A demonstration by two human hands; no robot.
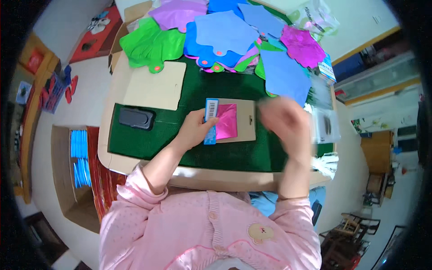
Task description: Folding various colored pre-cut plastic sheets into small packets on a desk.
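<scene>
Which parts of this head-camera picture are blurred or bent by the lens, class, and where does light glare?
Head view: the right hand is smeared by motion blur, while the left hand on the blue strip is sharp; the green mat edges bow toward the rim and the corners go black; the magenta foil sheet and green foil cutouts show soft glare.
</scene>
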